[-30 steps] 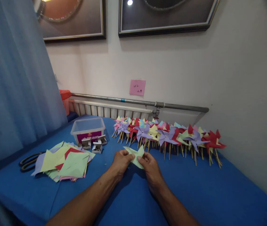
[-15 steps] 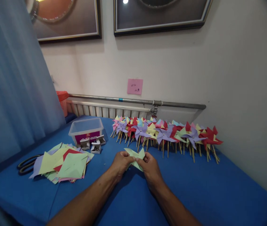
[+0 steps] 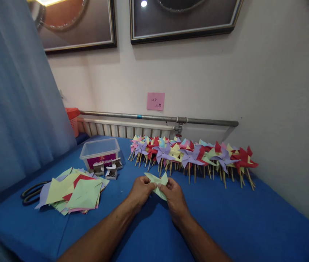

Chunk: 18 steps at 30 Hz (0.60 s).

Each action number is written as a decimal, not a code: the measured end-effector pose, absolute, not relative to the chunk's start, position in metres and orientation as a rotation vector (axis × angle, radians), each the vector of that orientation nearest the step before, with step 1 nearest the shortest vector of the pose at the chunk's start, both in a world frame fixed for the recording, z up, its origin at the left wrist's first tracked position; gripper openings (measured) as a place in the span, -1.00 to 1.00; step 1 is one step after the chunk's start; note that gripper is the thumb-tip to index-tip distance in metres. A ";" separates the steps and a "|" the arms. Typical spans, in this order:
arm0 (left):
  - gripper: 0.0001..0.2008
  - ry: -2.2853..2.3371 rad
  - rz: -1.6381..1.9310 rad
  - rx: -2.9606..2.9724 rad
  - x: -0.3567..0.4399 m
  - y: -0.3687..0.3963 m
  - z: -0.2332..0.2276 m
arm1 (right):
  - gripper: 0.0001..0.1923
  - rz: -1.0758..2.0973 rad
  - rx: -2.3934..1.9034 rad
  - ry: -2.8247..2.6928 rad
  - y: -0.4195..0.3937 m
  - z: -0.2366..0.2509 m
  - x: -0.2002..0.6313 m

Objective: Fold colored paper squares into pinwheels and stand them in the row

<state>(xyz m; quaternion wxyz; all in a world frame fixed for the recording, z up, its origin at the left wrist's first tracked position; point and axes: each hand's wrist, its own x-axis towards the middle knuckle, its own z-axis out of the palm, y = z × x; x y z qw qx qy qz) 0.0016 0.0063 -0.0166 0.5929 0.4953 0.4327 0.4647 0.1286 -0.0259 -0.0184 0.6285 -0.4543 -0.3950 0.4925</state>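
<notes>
A pale green paper pinwheel [image 3: 157,179], its corners folded toward the middle, is held above the blue cloth between both hands. My left hand [image 3: 141,189] pinches it from the left, thumb near the centre. From the right, my right hand [image 3: 174,193] grips it with the thumb pressed close to the same spot. The fingers behind the paper are partly hidden. To the left lies a loose pile of coloured paper squares [image 3: 85,193], a green one on top. Finished pinwheels [image 3: 190,155] on sticks stand in a dense row beyond the hands.
Scissors with black handles [image 3: 31,193] lie partly under the paper pile. A clear plastic tub [image 3: 100,151] stands behind small open boxes [image 3: 111,173], one holding small metal pieces. A pipe [image 3: 154,118] runs along the wall; a blue curtain [image 3: 15,94] hangs at left.
Both hands keep their hold on the green pinwheel, with only a slight shift of the fingers and paper. The view has tipped very slightly.
</notes>
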 end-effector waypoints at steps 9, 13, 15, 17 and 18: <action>-0.81 1.046 1.063 1.187 0.000 0.003 -0.006 | -0.62 1.205 -1.085 -0.932 -0.025 -0.021 0.133; -0.81 1.098 1.037 1.168 0.000 0.004 -0.007 | -0.63 1.128 -1.181 -1.019 -0.022 -0.021 0.137; -0.80 1.098 1.034 1.163 0.000 0.004 -0.007 | -0.61 1.096 -1.202 -1.039 -0.022 -0.021 0.137; -0.79 1.083 1.038 1.162 0.001 0.002 -0.007 | -0.58 1.088 -1.200 -1.031 -0.022 -0.022 0.136; -0.79 1.073 1.038 1.159 0.002 0.001 -0.006 | -0.56 1.092 -1.196 -1.019 -0.023 -0.022 0.136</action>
